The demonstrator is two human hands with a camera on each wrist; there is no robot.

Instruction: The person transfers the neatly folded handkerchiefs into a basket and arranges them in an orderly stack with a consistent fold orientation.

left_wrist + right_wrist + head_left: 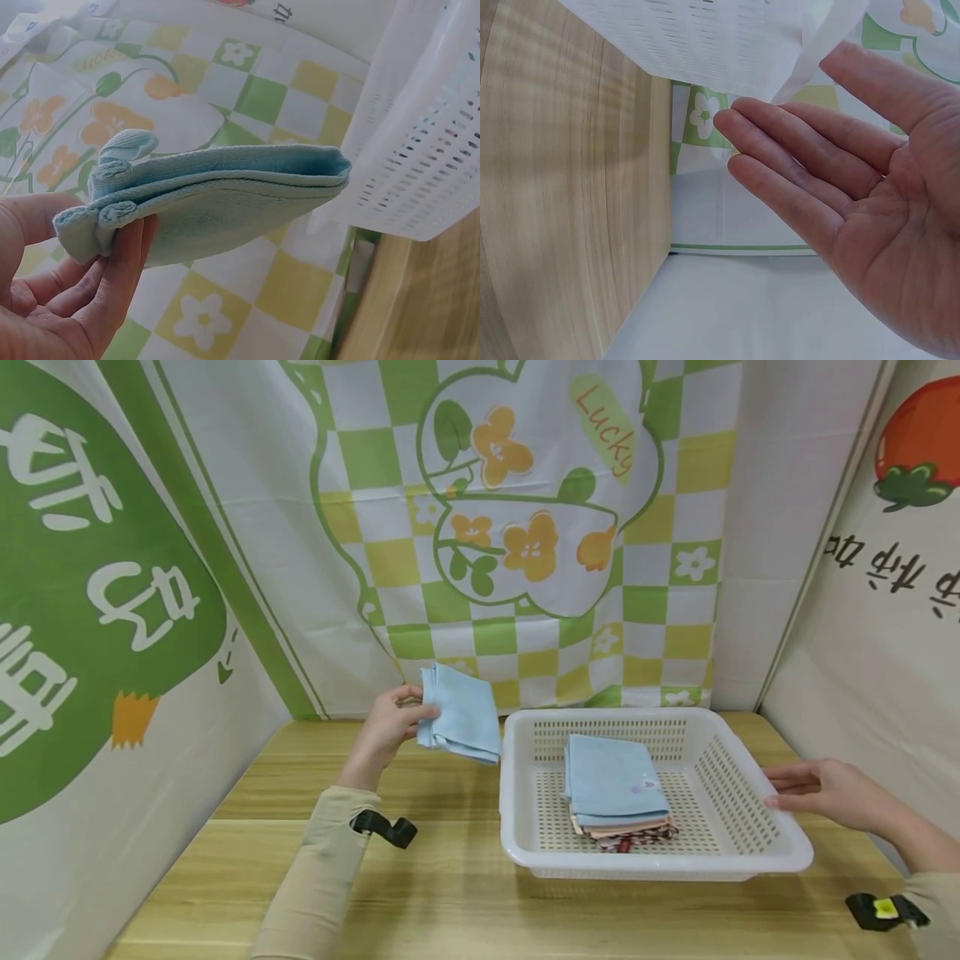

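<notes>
A folded light blue towel [463, 714] is pinched at its left edge by my left hand [390, 722], held above the table just left of the basket. In the left wrist view the towel [240, 217] shows its layered folds, thumb on one side and fingers on the other. The white plastic basket [517, 835] holds a stack of folded cloths, a blue towel [615, 777] on top and peach and dark patterned ones beneath. Beside the basket's right rim is my right hand [832, 793]. Its fingers are extended and hold nothing in the right wrist view.
The basket stands on a wood-grain table [442, 893]. Behind it hangs a green-and-yellow checked curtain [480, 635]. Printed fabric walls [247, 760] close in the left and right sides. A black strap mount sits on each wrist.
</notes>
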